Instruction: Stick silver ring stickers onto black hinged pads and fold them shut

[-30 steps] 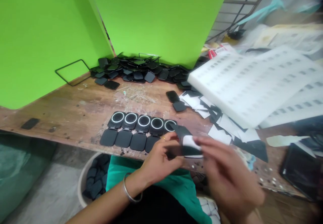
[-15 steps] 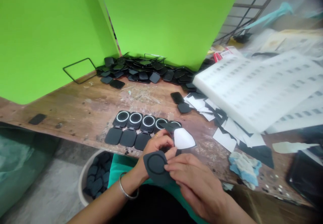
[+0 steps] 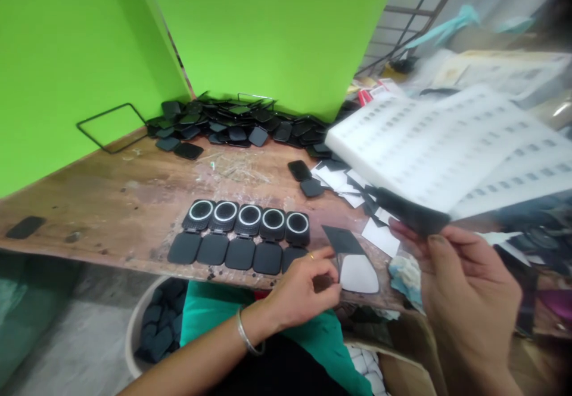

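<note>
In the head view, my left hand [image 3: 308,283] is at the table's front edge, thumb and fingers closed at the side of a dark sheet [image 3: 344,239] with a rounded white patch [image 3: 360,274]. Raised at the right, my right hand [image 3: 469,301] pinches a thin dark square pad [image 3: 413,210], seen nearly edge-on and blurred. Left of my hands lies a row of several opened black folding pads; one upper half [image 3: 249,216] bears a white ring, and one lower half [image 3: 240,255] is plain. My left fingers partly cover the rightmost lower half.
A heap of black square plates [image 3: 241,122] lies against the green panel [image 3: 268,39]. White foam sheets [image 3: 429,152] fill the right side, near white and black scraps [image 3: 379,236] and a rag [image 3: 407,274]. A bucket [image 3: 131,336] of dark pads stands below at the left.
My right hand has moved right and up, carrying the ring-marked dark pad away from my left hand. My left hand keeps the dark sheet with the white patch. The view has turned right.
</note>
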The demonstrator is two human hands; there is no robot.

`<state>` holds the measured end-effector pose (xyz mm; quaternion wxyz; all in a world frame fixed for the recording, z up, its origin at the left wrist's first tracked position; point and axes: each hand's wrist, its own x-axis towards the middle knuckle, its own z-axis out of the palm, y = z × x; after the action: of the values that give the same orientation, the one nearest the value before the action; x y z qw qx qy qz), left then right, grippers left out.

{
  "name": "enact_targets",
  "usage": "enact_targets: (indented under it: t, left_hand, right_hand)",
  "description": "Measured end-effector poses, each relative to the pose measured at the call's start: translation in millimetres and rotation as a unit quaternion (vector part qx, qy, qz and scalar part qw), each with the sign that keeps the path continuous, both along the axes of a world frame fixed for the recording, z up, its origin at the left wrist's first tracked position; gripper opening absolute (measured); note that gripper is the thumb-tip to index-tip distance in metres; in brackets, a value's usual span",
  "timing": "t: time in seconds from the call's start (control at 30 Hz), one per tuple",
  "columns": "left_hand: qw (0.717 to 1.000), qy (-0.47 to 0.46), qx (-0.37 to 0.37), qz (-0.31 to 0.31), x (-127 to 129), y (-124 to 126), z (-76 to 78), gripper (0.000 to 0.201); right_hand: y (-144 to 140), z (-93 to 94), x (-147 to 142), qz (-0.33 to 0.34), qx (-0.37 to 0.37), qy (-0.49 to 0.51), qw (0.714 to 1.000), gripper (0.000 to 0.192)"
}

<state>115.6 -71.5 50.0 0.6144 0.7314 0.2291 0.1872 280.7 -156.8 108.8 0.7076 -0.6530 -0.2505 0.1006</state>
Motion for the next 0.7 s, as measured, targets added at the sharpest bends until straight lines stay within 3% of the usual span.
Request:
enact_targets:
  t: [0.1,0.2,0.33,0.47,0.57,0.63,0.7]
  left_hand:
    - [1.000,0.020,0.015,-0.015,18.9,-1.9,-12.4,0.006]
    - [0.994,0.090,0.051,-0.028,27.1,-0.4,-17.4,0.009]
    - [0.973,0.179,0.139,-0.053,24.2,2.8,-12.2,0.023]
    - [0.954,0.207,0.203,-0.073,22.5,3.6,-7.6,0.024]
    - [0.978,0.174,0.102,-0.050,23.7,1.3,-4.6,0.024]
    - [0.991,0.117,-0.064,-0.027,22.5,-0.6,0.0,0.029]
    - [0.971,0.046,-0.233,-0.010,18.5,-2.0,6.6,0.049]
  right_hand:
    - [-15.4,-9.0,6.4,-0.033,-0.069,-0.081,0.994,0.018]
    - [-29.8,-20.5,14.1,-0.009,-0.094,-0.164,0.982,0.014]
    - [-45.6,-38.4,25.9,0.032,-0.087,-0.187,0.978,0.010]
    - [-52.7,-51.3,30.8,0.075,-0.085,-0.213,0.970,0.015]
    - [-50.7,-54.1,25.7,0.100,-0.082,-0.232,0.964,0.019]
    - [-46.0,-54.9,18.0,0.106,-0.081,-0.258,0.957,0.020]
    - [-38.9,-56.7,7.8,0.124,-0.076,-0.309,0.940,0.024]
